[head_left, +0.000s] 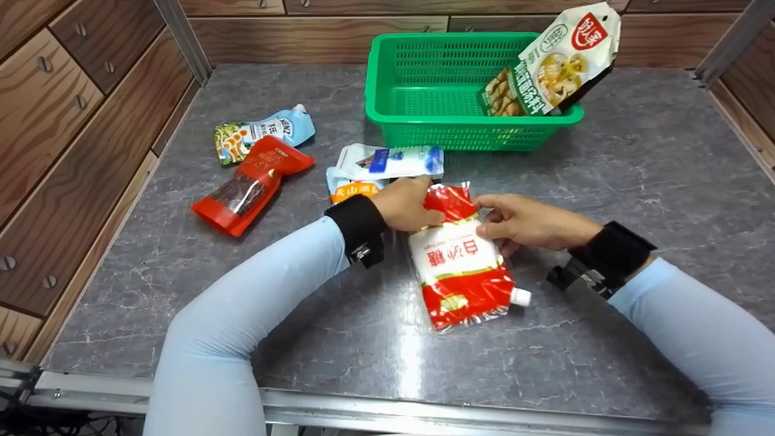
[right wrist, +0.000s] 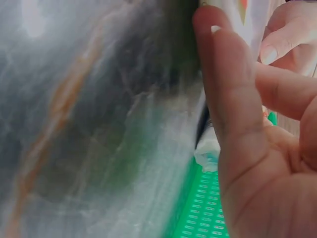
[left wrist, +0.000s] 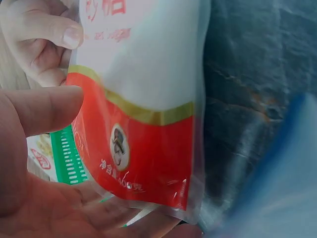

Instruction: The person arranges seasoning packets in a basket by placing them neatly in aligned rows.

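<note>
A red and white bag of white sugar point(head_left: 459, 257) with a white spout cap lies tilted between the two hands, its print upside down in the head view. My left hand point(head_left: 407, 204) holds its far end, thumb over the red front. In the left wrist view the fingers of that hand point(left wrist: 99, 208) pass behind the bag's end. At the bag's right edge, my right hand point(head_left: 527, 223) pinches with the thumb on the front and other fingers behind. The right wrist view shows those fingers point(right wrist: 237, 89) against the bag's edge.
Beyond the hands stands a green basket point(head_left: 472, 127) with a soup seasoning packet point(head_left: 566, 60) leaning in it. A white and blue packet point(head_left: 399, 160) overlaps an orange-labelled packet point(head_left: 357, 189). Farther left lie a red pouch point(head_left: 251, 188) and a light blue Heinz pouch point(head_left: 269, 130).
</note>
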Tool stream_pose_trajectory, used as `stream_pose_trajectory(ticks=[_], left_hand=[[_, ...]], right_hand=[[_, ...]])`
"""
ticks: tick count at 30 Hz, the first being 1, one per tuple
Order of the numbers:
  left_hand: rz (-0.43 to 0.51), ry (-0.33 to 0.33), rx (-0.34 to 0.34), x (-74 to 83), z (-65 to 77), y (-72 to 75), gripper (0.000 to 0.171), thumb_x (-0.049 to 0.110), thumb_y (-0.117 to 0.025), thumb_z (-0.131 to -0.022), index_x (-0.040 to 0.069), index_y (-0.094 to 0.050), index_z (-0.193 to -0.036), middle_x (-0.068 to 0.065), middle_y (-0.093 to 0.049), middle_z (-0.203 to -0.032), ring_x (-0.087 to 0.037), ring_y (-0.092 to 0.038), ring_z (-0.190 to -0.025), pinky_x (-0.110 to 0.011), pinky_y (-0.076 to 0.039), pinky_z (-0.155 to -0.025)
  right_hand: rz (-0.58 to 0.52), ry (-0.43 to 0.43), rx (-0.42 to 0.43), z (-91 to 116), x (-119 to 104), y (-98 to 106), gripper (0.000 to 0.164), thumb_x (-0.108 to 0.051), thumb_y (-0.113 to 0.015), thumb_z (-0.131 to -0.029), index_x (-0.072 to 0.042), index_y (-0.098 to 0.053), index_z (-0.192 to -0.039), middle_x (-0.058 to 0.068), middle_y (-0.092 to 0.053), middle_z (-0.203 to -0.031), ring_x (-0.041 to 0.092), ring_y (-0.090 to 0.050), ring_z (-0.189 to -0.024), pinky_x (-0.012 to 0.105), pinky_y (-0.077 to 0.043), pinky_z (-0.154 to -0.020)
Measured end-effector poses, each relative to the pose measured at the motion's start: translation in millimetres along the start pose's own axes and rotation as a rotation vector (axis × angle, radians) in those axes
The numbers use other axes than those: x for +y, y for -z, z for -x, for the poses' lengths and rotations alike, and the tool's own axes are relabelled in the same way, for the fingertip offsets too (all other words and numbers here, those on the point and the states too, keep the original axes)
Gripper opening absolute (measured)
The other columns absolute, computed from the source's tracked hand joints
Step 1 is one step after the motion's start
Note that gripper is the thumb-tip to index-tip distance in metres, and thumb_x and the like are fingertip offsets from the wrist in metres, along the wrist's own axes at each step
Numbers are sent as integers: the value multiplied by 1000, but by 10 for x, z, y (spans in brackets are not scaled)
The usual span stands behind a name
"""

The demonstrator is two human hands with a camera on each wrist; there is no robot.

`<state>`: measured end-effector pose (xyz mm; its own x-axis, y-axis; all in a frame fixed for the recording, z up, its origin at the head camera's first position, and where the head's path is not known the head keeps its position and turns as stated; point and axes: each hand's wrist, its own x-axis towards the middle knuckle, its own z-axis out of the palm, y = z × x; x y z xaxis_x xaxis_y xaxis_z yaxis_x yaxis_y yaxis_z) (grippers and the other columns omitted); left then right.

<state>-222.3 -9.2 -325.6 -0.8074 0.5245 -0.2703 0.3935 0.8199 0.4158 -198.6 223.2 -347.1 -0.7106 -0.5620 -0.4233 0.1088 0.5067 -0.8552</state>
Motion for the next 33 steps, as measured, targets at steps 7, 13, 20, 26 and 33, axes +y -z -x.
stream_pose_trajectory(ticks=[7,13,20,26,33], left_hand=[[55,-2,-29,24,3,48,62,48,-59,-84,7,-42,-127,-7,-54,-117,-16,-50,-100,-26,-42,-87],[137,-23,-118,20,6,97,85,58,-59,-79,9,-28,-141,-5,-49,-126,-15,-47,-105,-27,-41,-90],[190,-125,-149,16,-15,117,81,60,-58,-78,10,-35,-137,-2,-51,-120,-13,-49,-100,-25,-43,-86],[262,-139,-150,13,-14,89,63,55,-59,-81,9,-47,-124,-1,-56,-105,-14,-53,-92,-25,-46,-79],[342,-161,-136,1,-14,49,46,47,-60,-84,11,-53,-112,-3,-59,-95,-15,-55,-84,-24,-46,-73]], right_hand=[[117,71,-5,107,-89,44,39,-21,-54,-93,-18,-43,-131,17,-58,-105,30,-58,-86,41,-54,-62],[211,139,-23,172,-162,65,33,-22,-53,-94,-19,-48,-126,15,-58,-102,29,-58,-81,39,-53,-61],[230,152,-46,234,-205,74,32,-21,-53,-94,-20,-49,-126,14,-59,-100,29,-59,-76,40,-53,-58],[241,154,-50,245,-205,78,32,-23,-54,-93,-25,-50,-125,10,-60,-102,28,-60,-77,41,-54,-61],[257,160,-33,232,-199,66,33,-23,-54,-94,-24,-49,-126,11,-60,-100,28,-60,-74,41,-54,-58]])
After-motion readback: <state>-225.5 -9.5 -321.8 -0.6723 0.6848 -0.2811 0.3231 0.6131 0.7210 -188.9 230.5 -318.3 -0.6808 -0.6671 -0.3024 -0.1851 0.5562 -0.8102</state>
